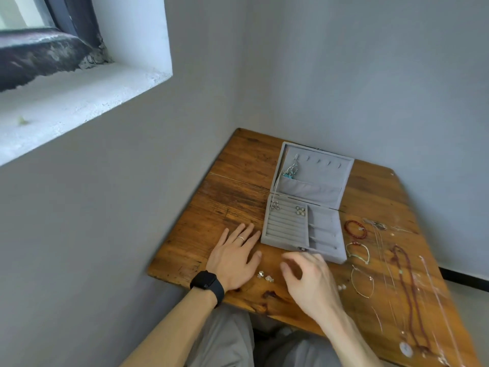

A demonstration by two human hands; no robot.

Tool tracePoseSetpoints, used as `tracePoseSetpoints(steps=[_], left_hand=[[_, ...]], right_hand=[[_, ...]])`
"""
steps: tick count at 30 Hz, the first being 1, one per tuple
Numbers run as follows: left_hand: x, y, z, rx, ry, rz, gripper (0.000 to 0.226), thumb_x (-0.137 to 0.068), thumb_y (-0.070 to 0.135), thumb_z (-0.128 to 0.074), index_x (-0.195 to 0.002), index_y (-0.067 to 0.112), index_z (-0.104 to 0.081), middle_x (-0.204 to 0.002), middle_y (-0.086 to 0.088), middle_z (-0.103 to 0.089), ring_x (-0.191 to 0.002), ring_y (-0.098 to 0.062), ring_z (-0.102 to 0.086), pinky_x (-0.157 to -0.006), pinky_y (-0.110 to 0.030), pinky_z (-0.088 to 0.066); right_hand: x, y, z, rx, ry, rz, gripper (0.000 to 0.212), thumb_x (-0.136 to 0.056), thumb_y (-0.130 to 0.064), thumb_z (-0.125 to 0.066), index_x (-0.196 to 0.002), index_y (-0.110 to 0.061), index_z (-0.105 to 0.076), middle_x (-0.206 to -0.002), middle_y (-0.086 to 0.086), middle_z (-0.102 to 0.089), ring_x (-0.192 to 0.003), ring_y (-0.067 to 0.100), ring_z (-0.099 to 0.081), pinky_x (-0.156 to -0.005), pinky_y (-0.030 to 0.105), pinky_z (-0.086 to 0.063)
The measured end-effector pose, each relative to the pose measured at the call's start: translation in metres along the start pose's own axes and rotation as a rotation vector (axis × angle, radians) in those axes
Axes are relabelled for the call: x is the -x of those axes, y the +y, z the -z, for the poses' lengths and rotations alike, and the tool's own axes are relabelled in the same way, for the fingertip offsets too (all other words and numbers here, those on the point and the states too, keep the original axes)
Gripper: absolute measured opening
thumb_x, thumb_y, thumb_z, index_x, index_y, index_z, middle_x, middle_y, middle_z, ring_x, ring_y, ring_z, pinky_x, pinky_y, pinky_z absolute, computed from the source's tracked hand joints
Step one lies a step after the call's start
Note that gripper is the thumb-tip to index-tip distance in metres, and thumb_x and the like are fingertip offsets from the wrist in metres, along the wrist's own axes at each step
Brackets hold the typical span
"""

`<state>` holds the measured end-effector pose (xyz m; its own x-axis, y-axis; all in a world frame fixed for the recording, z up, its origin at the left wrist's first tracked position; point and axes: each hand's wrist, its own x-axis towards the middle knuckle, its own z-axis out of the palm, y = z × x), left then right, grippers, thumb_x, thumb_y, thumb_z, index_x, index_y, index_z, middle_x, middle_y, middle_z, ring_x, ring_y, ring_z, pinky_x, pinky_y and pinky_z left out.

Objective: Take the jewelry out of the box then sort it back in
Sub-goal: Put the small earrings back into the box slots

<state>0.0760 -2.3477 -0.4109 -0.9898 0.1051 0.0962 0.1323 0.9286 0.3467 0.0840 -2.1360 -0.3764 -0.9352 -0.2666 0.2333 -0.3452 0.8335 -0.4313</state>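
The grey jewelry box [286, 232] stands open on the desk [238, 181], with two earring pairs [300, 210] in its ring rows and a turquoise necklace [291, 169] hung in the lid. Bracelets [356, 229] and long necklaces [404, 287] lie spread to its right, and small earrings [264, 276] lie between the hands. The left hand [235, 258] lies flat, fingers straight, holding nothing; the right hand [309, 276] hovers at the box front, fingers curled and blurred, contents undeterminable.
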Motion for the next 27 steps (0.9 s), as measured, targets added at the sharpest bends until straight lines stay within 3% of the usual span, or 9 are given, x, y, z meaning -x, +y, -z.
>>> tracePoseSetpoints(steps=[6, 14, 16, 23, 27], left_hand=[[0.034, 0.003, -0.001, -0.086, -0.009, 0.06, 0.056, -0.105, 0.049, -0.019, -0.158, 0.038, -0.009, -0.166, 0.014, -0.003, -0.153, -0.008, 0.002, -0.124, -0.042, 0.002], [0.036, 0.004, -0.002, -0.106, -0.022, 0.088, 0.055, -0.104, 0.05, -0.016, -0.158, 0.04, -0.011, -0.166, 0.015, -0.005, -0.153, -0.008, 0.001, -0.124, -0.041, 0.002], [0.036, 0.004, -0.002, -0.108, -0.021, 0.093, 0.055, -0.104, 0.051, -0.016, -0.158, 0.04, -0.011, -0.166, 0.016, -0.005, -0.153, -0.007, 0.002, -0.123, -0.041, 0.002], [0.035, 0.005, -0.002, -0.108, -0.006, 0.093, 0.055, -0.104, 0.052, -0.018, -0.157, 0.039, -0.017, -0.165, 0.015, -0.011, -0.153, -0.008, -0.003, -0.123, -0.041, 0.0], [0.037, 0.003, 0.0, -0.038, 0.021, 0.085, 0.052, -0.103, 0.052, -0.024, -0.153, 0.039, -0.032, -0.163, 0.014, -0.021, -0.151, -0.007, -0.011, -0.123, -0.038, -0.003]], right_hand=[[0.032, -0.006, -0.024, 0.121, 0.006, 0.011, 0.028, -0.087, -0.051, -0.065, -0.111, -0.038, -0.071, -0.113, -0.018, -0.062, -0.112, 0.012, -0.048, -0.085, 0.034, -0.046], [0.033, -0.015, -0.028, 0.139, 0.09, 0.06, 0.015, -0.087, -0.042, -0.07, -0.099, -0.036, -0.076, -0.103, -0.018, -0.066, -0.107, 0.012, -0.05, -0.083, 0.037, -0.048], [0.035, -0.018, -0.024, 0.079, 0.092, 0.047, 0.014, -0.089, -0.039, -0.069, -0.101, -0.035, -0.075, -0.101, -0.018, -0.067, -0.106, 0.012, -0.052, -0.084, 0.036, -0.048], [0.068, -0.007, 0.002, -0.37, 0.163, -0.111, 0.014, -0.095, -0.029, -0.064, -0.108, -0.035, -0.069, -0.099, -0.024, -0.068, -0.096, -0.004, -0.061, -0.079, 0.009, -0.046], [0.092, 0.013, 0.01, -0.611, 0.165, -0.255, 0.016, -0.093, -0.024, -0.068, -0.101, -0.038, -0.07, -0.097, -0.027, -0.07, -0.096, -0.004, -0.065, -0.078, 0.008, -0.049]])
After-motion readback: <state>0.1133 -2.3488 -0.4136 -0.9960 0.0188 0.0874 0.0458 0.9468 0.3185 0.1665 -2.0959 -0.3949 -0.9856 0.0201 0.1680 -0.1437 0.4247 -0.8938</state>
